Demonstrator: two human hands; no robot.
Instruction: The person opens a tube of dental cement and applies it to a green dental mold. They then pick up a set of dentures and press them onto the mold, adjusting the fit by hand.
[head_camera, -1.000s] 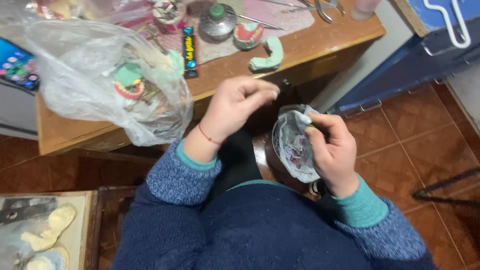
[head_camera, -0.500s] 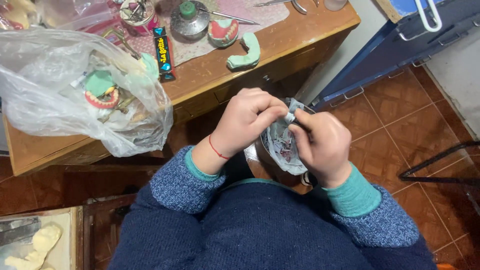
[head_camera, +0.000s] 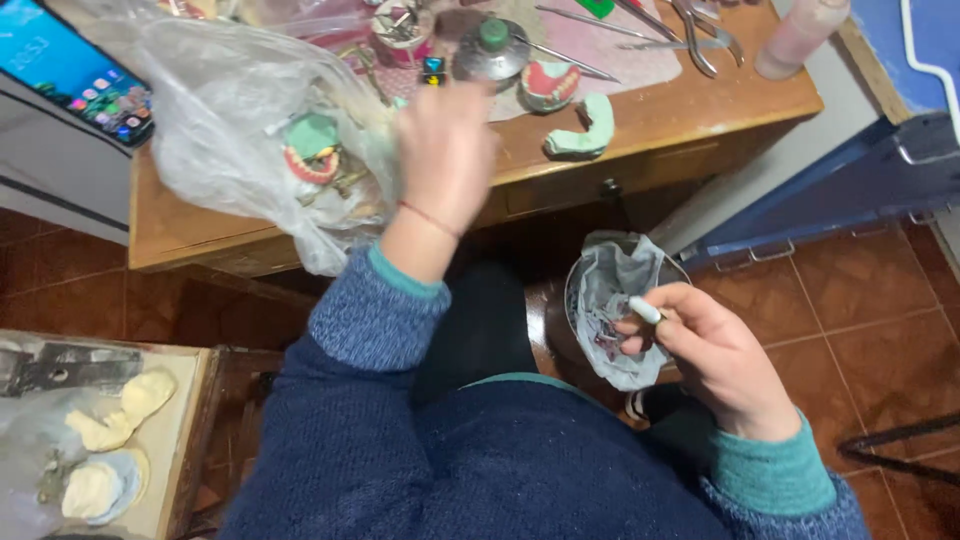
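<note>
The person sits at a wooden worktop (head_camera: 640, 115) strewn with dental models. The right hand (head_camera: 715, 355) is closed on a small white stick-like piece (head_camera: 645, 310), pinched between thumb and fingers, and also grips the rim of a grey plastic bag lining a round bowl (head_camera: 615, 300) held low over the lap, just off the worktop's front edge. The white piece lies nearly level, its long axis running from the fingers toward the upper left, its free end pointing into the bowl's mouth.

The left hand (head_camera: 445, 150) is raised over the worktop, blurred, so whether it is wide or narrow cannot be told; it seems to hold nothing. It is beside a large clear plastic bag (head_camera: 250, 120) containing a denture model (head_camera: 312, 150).

The step in hand looks like a reach toward the worktop while the bowl is kept steady. Any pick-up there calls for a careful, light grasp among crowded tools.
</note>
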